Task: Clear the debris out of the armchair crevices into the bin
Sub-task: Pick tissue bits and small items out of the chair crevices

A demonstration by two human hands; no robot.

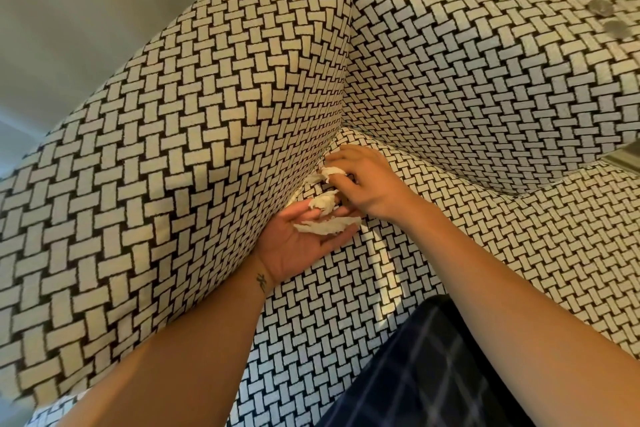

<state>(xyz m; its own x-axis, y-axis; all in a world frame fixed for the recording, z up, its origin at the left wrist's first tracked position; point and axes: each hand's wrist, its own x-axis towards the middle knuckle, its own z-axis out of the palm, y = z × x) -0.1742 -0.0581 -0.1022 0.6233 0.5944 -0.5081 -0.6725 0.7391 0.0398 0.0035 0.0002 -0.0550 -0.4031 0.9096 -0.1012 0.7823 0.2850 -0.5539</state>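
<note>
noted armchair (194, 135) in black-and-cream basket-weave fabric, filling nearly the whole view from above. broad armrest (138, 184) on the left, backrest (485, 80) at upper right, seat cushion (502, 253) below, all three meeting at a corner crevice (337, 135). plain grey wall (86, 10) beyond the armrest, upper left. dark checked cloth (433, 374) over the seat front at the bottom edge; cannot tell what garment.

two bare forearms reaching in from the bottom edge toward the seam between armrest and seat.

left hand (301, 246): palm up, back of it against the inner face of the armrest, fingers fairly straight and lightly cupped, not clamped on anything. carrying white scraps (325, 227) laid loose across the fingers.

right hand (363, 180): palm down, just beyond the left, fingers curled, fingertips pinching more of the white scraps at the mouth of the seam. contact between the two hands: cannot tell.

further shreds of the same stuff poking out of the seam beside the armrest, close to both hands.

two small round grey discs (601, 7) on top of the backrest, far upper right, well apart from the hands; too blurred to tell coin from button.

small dark tattoo (261, 282) on the inside of the left wrist.
</note>
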